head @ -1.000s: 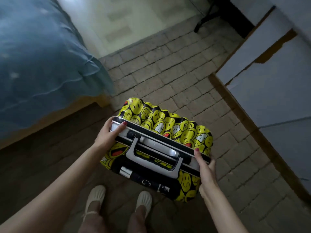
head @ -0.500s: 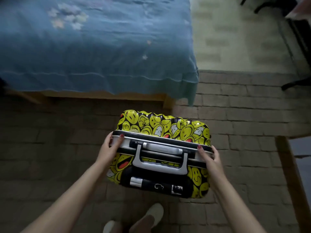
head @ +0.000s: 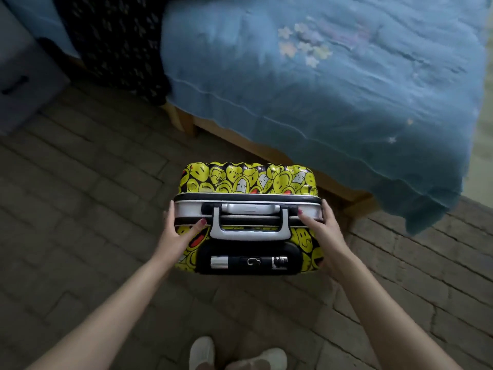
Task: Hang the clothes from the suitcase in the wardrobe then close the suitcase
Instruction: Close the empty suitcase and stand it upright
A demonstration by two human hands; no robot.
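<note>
A closed hard-shell suitcase [head: 248,180], yellow with smiley faces, stands upright in front of me, its silver carry handle [head: 250,222] and black trolley grip facing up. My left hand [head: 177,233] grips its left top corner, thumb on top and fingers round the side. At the opposite top corner my right hand [head: 321,231] grips the same way. No clothes from it show, and the wardrobe is out of view.
A bed with a blue quilt [head: 333,84] fills the upper right, its wooden frame just behind the suitcase. A dark patterned cloth [head: 120,41] hangs over the bed's left end. A grey cabinet [head: 21,76] stands at far left. Brick floor [head: 80,209] all around; my feet below.
My view has swung round to the left: the white furniture on the right is gone and the bed now lies behind the suitcase. Both hands keep their grip on the suitcase's top corners.
</note>
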